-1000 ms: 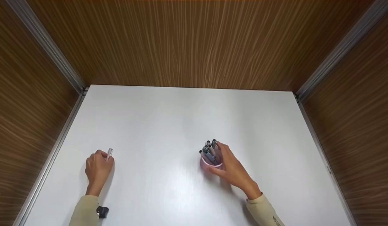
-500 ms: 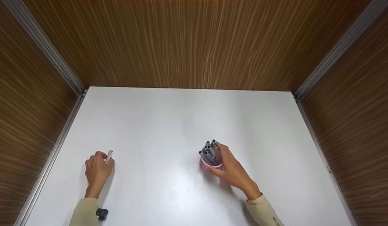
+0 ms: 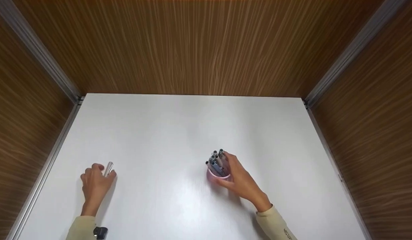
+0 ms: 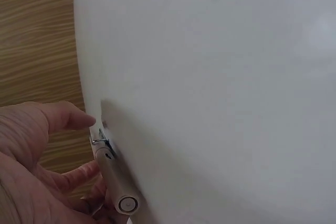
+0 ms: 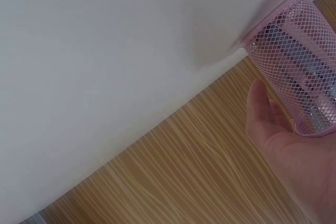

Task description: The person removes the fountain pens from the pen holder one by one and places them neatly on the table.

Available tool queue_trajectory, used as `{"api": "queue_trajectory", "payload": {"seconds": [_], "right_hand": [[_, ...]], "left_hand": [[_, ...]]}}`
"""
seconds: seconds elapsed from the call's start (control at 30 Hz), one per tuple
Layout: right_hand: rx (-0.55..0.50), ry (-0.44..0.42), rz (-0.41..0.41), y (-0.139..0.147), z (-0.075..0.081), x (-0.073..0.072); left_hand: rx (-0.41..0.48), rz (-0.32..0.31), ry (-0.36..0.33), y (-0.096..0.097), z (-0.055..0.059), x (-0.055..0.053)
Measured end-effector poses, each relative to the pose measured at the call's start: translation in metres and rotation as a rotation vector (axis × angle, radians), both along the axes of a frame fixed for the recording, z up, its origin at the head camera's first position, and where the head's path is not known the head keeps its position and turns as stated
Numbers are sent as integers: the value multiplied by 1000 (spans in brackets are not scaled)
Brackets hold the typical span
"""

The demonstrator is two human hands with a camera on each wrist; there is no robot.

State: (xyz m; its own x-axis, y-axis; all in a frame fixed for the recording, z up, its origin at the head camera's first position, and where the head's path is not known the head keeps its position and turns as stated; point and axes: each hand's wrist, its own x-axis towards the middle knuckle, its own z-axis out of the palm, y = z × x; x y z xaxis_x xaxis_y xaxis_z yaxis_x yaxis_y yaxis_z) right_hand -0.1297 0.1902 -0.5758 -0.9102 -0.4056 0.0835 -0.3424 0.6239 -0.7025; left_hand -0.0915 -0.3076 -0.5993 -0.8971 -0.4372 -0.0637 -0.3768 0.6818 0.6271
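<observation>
My left hand (image 3: 95, 186) is low over the left part of the white table, around a pale pen (image 3: 108, 168) with a metal clip. In the left wrist view, the thumb is spread away from the pen (image 4: 116, 177), while other fingers lie behind it, perhaps touching it. My right hand (image 3: 241, 180) holds a pink mesh pen cup (image 3: 211, 177) near its rim, thumb on the near side and fingers on the far side. Several grey and pale pens (image 3: 216, 163) stand tilted in the cup. The mesh cup (image 5: 296, 56) fills the upper right of the right wrist view.
The white tabletop (image 3: 159, 133) is bounded by a wood-grain back panel (image 3: 192, 46) and side panels (image 3: 25, 100) with metal edge rails. A small black device (image 3: 100, 232) sits at the left sleeve.
The left hand's fingers have spread from their pinch on the pen. The right hand keeps its hold on the pen cup. The whole head view has shifted slightly.
</observation>
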Motion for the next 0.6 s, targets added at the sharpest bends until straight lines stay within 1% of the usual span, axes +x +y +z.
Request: {"api": "queue_trajectory", "payload": {"seconds": [0.13,0.3,0.4,0.5,0.53,0.6], "right_hand": [[9,1,-4,-1,1,0],[4,16,4,0,2,-2],[1,21,9,0,1,-2],[7,16,9,1,1,-2],[8,19,7,1,1,-3],[8,28,3,2,1,-4]], "left_hand": [[-9,2,6,1,-1,4],[-55,15,43,8,-1,4],[-79,26,76,11,2,3],[-85,34,117,15,7,2],[-84,34,135,17,9,2],[-76,29,194,23,11,0]]}}
